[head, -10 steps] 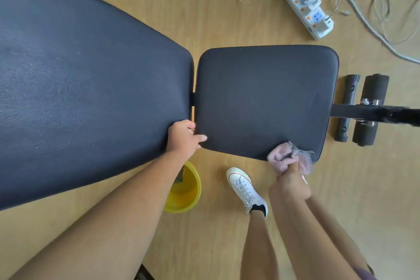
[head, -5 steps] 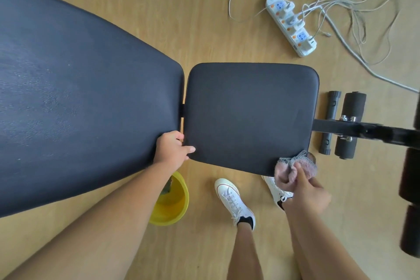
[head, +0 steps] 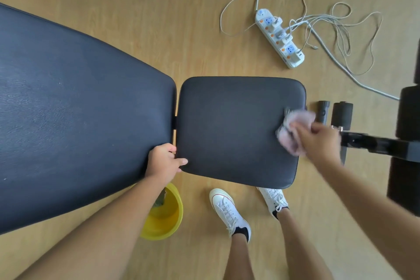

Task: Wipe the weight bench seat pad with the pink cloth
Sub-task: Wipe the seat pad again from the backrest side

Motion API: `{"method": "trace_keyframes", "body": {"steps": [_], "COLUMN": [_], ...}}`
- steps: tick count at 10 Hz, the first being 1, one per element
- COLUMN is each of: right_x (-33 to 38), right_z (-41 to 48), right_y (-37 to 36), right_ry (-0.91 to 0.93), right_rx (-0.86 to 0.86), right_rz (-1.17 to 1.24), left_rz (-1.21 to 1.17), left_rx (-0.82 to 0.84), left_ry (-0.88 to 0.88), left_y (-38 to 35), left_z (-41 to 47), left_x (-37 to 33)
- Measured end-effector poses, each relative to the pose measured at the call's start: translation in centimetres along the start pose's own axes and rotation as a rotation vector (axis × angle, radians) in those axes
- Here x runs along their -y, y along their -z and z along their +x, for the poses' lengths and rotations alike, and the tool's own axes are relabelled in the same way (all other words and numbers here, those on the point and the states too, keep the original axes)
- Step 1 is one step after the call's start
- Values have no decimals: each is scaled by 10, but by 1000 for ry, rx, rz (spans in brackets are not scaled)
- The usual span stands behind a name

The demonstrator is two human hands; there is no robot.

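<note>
While the left hand (head: 164,161) braced the seat pad (head: 236,129), open fingers resting, the right hand (head: 318,141) gripped the cloth (head: 293,134), soft, light, best held bunched.

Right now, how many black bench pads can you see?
2. The long back pad fills the left, the left hand resting on its near corner. The smaller seat pad sits centre, the right hand wiping its right edge with the pink cloth.
</note>
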State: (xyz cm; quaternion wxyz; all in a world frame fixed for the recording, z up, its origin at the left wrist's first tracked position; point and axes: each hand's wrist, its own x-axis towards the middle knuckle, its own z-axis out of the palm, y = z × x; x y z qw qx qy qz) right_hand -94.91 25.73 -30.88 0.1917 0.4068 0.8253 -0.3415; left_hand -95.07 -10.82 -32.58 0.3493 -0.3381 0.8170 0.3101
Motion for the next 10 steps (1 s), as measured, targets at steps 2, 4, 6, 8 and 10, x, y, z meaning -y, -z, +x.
{"method": "trace_keyframes", "body": {"steps": [2,4,6,8,10], "right_x": [-44,46,-47,-76,-73], "right_z": [-42,41,-80,-93,-107], "right_y": [-4,1,-22,-5,38], "right_ry": [52,26,-143,-137,-169], "right_rx": [109,-123,77,266,344], "right_rz": [-112,76,-17,-194,166], "left_rz": [14,16,28,31,73], "left_rx": [0,11,6,-22,-58], "left_ry": [3,28,33,16,-106], "left_y": [-1,1,0,0,4], "left_z": [0,2,-1,-3,-40], "left_x": [-1,-3,-5,-3,1]}}
